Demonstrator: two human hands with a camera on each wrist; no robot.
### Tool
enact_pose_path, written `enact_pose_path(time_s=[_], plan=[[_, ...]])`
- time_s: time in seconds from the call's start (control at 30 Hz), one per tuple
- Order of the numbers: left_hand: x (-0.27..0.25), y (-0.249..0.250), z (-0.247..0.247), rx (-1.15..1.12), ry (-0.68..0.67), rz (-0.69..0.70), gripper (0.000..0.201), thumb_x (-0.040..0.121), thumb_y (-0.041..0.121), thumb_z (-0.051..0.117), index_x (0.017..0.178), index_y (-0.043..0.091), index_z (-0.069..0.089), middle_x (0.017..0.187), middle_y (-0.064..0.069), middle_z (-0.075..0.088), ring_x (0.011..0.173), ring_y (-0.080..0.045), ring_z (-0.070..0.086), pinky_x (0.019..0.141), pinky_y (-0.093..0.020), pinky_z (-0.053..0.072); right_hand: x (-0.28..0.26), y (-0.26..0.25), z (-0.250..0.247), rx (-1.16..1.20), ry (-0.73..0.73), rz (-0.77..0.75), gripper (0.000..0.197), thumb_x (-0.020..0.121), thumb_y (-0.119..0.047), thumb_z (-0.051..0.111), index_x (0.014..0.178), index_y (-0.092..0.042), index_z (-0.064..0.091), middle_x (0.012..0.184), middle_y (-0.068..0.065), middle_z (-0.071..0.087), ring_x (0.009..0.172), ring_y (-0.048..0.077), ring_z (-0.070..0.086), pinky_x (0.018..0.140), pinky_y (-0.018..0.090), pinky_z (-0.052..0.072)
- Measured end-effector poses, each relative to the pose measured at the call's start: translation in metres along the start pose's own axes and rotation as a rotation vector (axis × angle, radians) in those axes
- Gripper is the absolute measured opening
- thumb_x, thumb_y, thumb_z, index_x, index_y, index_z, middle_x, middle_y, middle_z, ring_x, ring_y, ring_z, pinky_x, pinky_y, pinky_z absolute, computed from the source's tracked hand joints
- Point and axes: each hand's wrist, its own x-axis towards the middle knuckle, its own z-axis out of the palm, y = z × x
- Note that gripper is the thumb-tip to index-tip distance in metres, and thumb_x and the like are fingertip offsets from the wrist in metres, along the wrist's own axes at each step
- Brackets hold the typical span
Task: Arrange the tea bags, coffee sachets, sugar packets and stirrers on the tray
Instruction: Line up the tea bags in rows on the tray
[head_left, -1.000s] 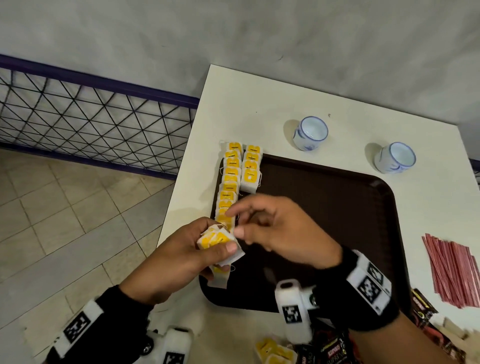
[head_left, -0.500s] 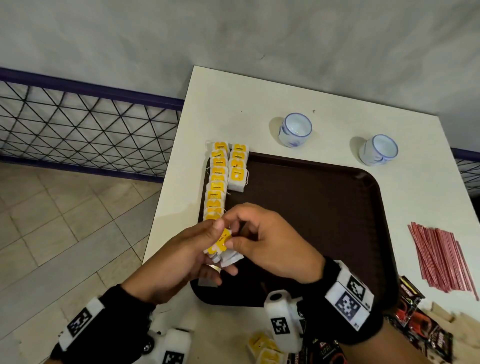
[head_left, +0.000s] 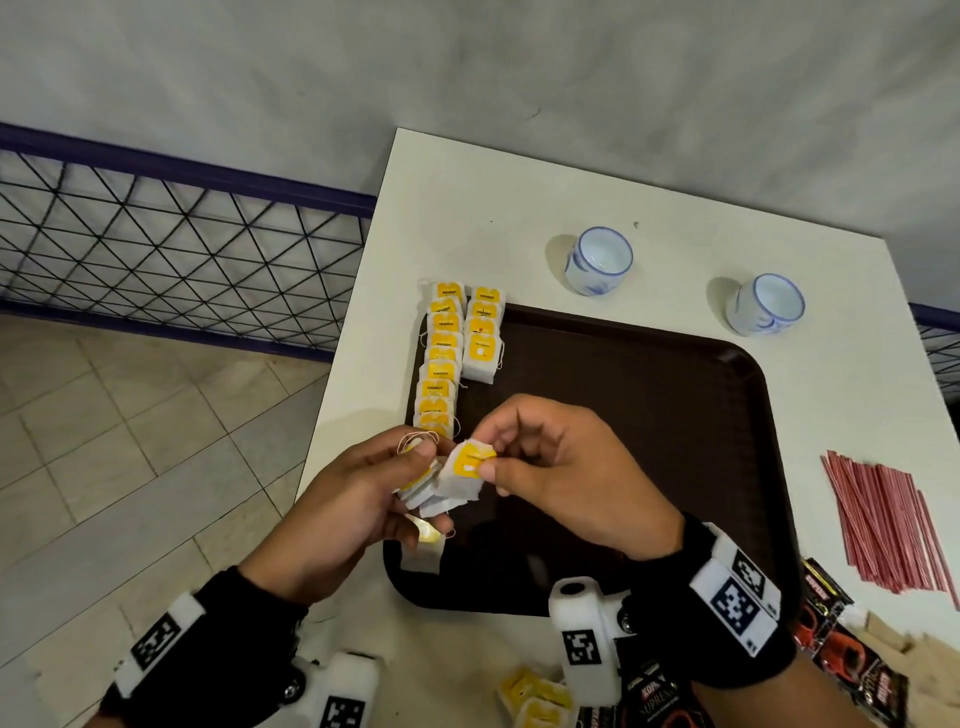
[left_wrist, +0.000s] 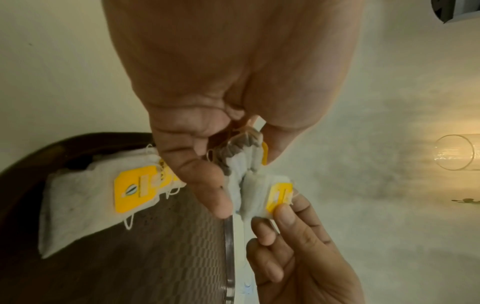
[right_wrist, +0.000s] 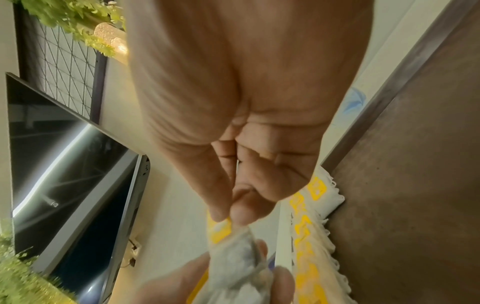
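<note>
Right now the tea-bag step is in hand. At the centre of the head view, the left hand (head_left: 358, 499) curls round a small bunch of white paper tea bags with yellow tags (head_left: 423, 486), while the right hand (head_left: 563, 475) pinches the yellow tag of one single white tea bag (head_left: 465, 470) between thumb and forefinger, drawing it away from the bunch; the left wrist view shows the same pinch from below. Both hands hover above the left part of the dark brown plastic tray (head_left: 649, 415), which lies on the white desk (head_left: 467, 218).

Along the tray's left edge, in the middle of the frame, a long row of yellow-tagged tea bags (head_left: 439, 364) overlaps like tiles, and a shorter second row (head_left: 484, 332) lies just beside it to the right. One loose tea bag (head_left: 426, 551) sits near the tray's lower left corner.

Judging by the layout, the next move calls for laying the pinched bag at the near end of the shorter row, tag up, overlapping its neighbour; the strings may tangle, so a clean separation matters first.

Red thin stirrers (head_left: 883, 525) lie in a bundle at the right of the frame, and dark coffee sachets (head_left: 831, 639) at lower right, all off the tray as yet. Two white-and-blue cups (head_left: 597, 260) stand beyond the tray.
</note>
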Motion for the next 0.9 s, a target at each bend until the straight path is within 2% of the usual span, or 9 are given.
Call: enact_pose_path(time_s=[0.07,0.2,0.33,0.4,0.5,0.57,0.67,0.73,0.9], plan=[[-0.001,0.000,-0.002,-0.005,0.017,0.002,0.033,0.092,0.037,0.062,0.112,0.011,0.069,0.099,-0.019,0.073,0.071,-0.031,0.067,0.057,-0.029,0.043,0.000,0.001,-0.007,-0.011,0.036,-0.007,0.011,0.084,-0.008,0.077,0.094,-0.011,0.073,0.087,0.011,0.070,0.073,0.031,0.065,0.072,0.044,0.055],[-0.005,0.000,-0.006,-0.012,0.044,-0.005,0.038,0.090,0.038,0.052,0.111,0.010,0.068,0.103,-0.019,0.074,0.073,-0.033,0.065,0.055,-0.029,0.043,0.009,0.011,-0.027,-0.049,0.202,0.004,0.010,0.080,-0.009,0.082,0.082,-0.010,0.073,0.084,0.008,0.069,0.071,0.019,0.059,0.068,0.031,0.048],[-0.007,-0.002,-0.008,-0.005,0.055,-0.010,0.031,0.095,0.033,0.051,0.109,0.012,0.070,0.101,-0.018,0.075,0.073,-0.033,0.064,0.058,-0.031,0.041,0.024,0.021,-0.038,-0.101,0.266,0.127,0.012,0.085,-0.009,0.077,0.083,-0.004,0.066,0.066,0.006,0.070,0.051,0.011,0.059,0.047,0.023,0.042],[-0.008,-0.002,-0.008,0.001,0.057,-0.015,0.032,0.096,0.032,0.050,0.110,0.011,0.069,0.102,-0.018,0.075,0.073,-0.032,0.064,0.058,-0.031,0.041,0.031,0.025,-0.041,-0.130,0.274,0.169,0.014,0.087,-0.007,0.074,0.085,-0.001,0.061,0.066,0.013,0.070,0.049,0.014,0.063,0.044,0.026,0.044],[-0.009,-0.001,-0.008,0.009,0.064,-0.017,0.031,0.096,0.032,0.051,0.110,0.010,0.069,0.101,-0.018,0.075,0.073,-0.033,0.064,0.057,-0.030,0.043,0.040,0.029,-0.041,-0.100,0.274,0.201,0.017,0.085,-0.001,0.074,0.086,0.001,0.058,0.073,0.022,0.071,0.060,0.026,0.072,0.050,0.031,0.055],[-0.010,0.000,-0.008,0.009,0.074,-0.016,0.028,0.099,0.027,0.050,0.110,0.010,0.069,0.100,-0.018,0.075,0.073,-0.033,0.065,0.056,-0.030,0.043,0.044,0.029,-0.041,-0.043,0.254,0.216,0.014,0.085,0.005,0.072,0.088,0.004,0.059,0.079,0.027,0.071,0.066,0.028,0.073,0.056,0.029,0.059],[-0.011,0.000,-0.010,0.017,0.090,-0.022,0.027,0.101,0.025,0.049,0.109,0.012,0.071,0.100,-0.017,0.076,0.074,-0.032,0.067,0.055,-0.030,0.044,0.045,0.029,-0.042,0.001,0.194,0.212,0.008,0.087,0.008,0.068,0.093,0.005,0.065,0.083,0.025,0.073,0.072,0.030,0.073,0.062,0.027,0.061],[-0.012,0.000,-0.012,0.015,0.094,-0.027,0.027,0.101,0.025,0.049,0.108,0.014,0.073,0.101,-0.017,0.075,0.074,-0.031,0.067,0.056,-0.031,0.045,0.044,0.028,-0.043,0.017,0.172,0.222,0.007,0.088,0.009,0.067,0.091,0.002,0.066,0.083,0.021,0.075,0.076,0.030,0.075,0.064,0.027,0.061],[-0.011,-0.002,-0.013,0.018,0.095,-0.034,0.027,0.100,0.027,0.050,0.108,0.014,0.072,0.101,-0.015,0.076,0.074,-0.031,0.068,0.056,-0.031,0.045,0.054,0.028,-0.039,-0.026,0.128,0.239,0.005,0.089,0.005,0.067,0.092,0.001,0.066,0.083,0.027,0.072,0.069,0.028,0.073,0.052,0.027,0.056]])
